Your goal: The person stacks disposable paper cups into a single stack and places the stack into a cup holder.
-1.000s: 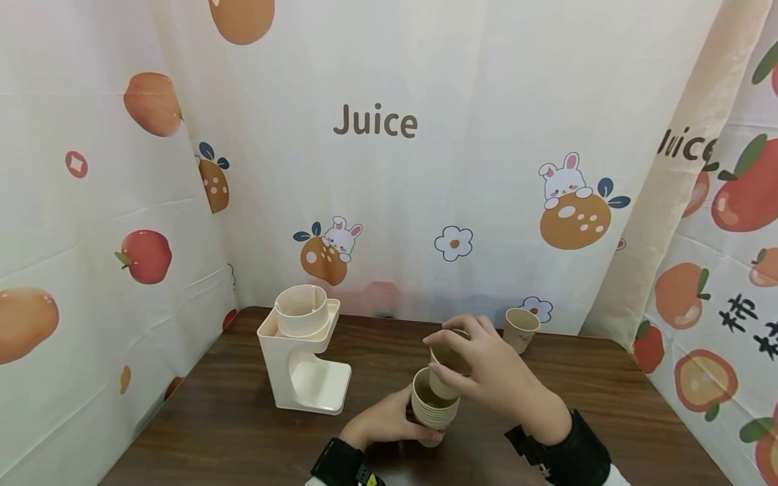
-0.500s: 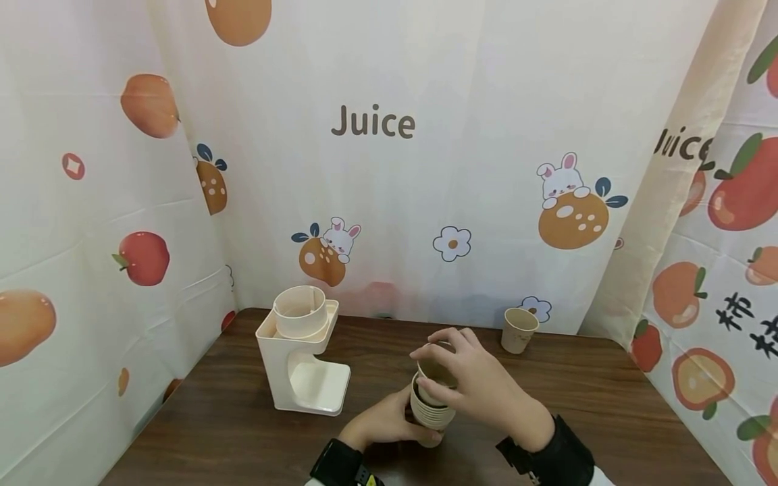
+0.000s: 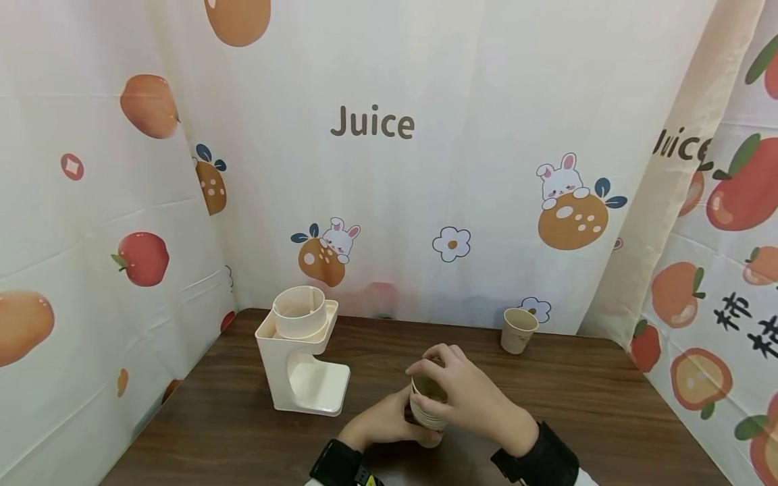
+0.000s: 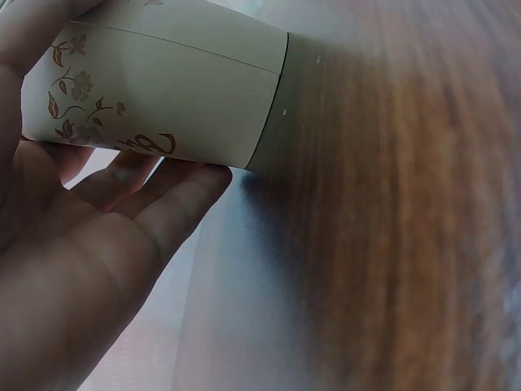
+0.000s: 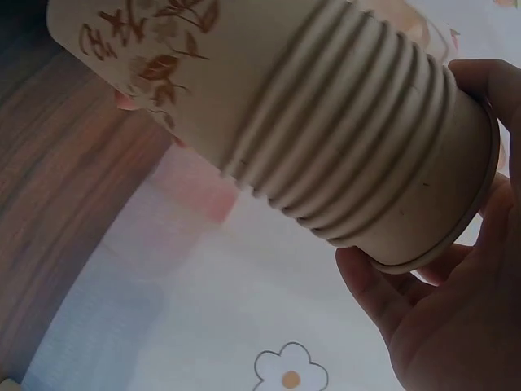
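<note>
My left hand grips a stack of beige paper cups near the front middle of the table. In the left wrist view the fingers and thumb curl round the lowest cup, which has brown flower print; whether its base touches the table I cannot tell. From above, my right hand holds the top cup by its rim. That cup sits inside the stack, with a band of its wall showing above several stacked rims. The right fingers hide part of its mouth in the head view.
A cream stand with a round tube on top stands left of the hands. One more paper cup stands upright at the back right of the brown wooden table. Printed curtains rise behind and beside it.
My right hand has moved down and to the left, lowering its cup into the stack. The left hand keeps its grip in the same place.
</note>
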`<state>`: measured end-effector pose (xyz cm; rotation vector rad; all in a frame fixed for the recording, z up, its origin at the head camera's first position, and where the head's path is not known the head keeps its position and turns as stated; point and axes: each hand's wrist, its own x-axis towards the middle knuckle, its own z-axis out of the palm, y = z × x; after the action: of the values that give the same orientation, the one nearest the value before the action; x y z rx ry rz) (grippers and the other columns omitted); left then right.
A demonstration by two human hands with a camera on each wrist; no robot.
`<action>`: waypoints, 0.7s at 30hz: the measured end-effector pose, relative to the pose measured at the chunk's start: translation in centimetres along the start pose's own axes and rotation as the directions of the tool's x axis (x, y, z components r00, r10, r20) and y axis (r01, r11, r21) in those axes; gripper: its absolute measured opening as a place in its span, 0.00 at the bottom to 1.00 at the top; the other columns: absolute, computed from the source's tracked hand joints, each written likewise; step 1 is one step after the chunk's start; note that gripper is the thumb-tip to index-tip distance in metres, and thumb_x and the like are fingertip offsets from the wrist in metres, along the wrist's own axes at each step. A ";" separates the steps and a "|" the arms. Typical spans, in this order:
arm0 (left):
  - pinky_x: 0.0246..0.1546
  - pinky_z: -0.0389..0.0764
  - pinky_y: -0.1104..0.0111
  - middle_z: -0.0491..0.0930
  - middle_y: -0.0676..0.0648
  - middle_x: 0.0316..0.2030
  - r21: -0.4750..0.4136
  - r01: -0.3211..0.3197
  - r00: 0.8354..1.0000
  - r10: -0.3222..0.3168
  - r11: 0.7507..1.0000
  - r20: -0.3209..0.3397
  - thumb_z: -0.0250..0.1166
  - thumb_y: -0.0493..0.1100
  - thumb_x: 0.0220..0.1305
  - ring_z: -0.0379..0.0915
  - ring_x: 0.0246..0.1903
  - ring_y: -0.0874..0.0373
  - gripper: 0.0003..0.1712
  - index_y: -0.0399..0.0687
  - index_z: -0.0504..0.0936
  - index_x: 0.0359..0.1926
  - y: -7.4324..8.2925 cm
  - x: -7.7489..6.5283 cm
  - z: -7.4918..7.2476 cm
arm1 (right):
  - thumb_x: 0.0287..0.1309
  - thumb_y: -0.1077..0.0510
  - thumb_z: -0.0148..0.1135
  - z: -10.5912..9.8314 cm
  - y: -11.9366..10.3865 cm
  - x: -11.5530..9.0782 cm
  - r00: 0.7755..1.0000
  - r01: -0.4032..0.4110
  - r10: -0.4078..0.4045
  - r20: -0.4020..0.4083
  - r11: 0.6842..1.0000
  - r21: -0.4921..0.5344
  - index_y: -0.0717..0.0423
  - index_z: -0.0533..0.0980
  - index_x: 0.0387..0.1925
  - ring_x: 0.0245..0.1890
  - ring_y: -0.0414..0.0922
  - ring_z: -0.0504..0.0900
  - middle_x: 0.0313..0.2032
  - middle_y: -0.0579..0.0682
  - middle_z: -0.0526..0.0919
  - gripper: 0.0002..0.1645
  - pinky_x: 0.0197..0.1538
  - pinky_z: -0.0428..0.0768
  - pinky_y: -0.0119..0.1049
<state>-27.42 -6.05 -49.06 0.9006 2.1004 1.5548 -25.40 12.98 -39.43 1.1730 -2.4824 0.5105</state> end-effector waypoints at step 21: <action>0.49 0.74 0.64 0.75 0.57 0.50 0.010 -0.021 1.000 0.021 1.000 0.006 0.68 0.52 0.55 0.72 0.47 0.62 0.40 0.69 0.57 0.65 0.2 -0.3 0.0 | 0.58 0.35 0.56 0.9 0.6 -0.8 1.000 0.022 -0.022 0.015 0.999 0.029 0.29 0.71 0.51 0.48 0.38 0.66 0.47 0.40 0.69 0.20 0.39 0.76 0.37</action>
<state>-27.13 -6.20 -48.95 0.9319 2.1031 1.5517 -25.55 13.39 -40.69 1.2182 -2.4805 0.5346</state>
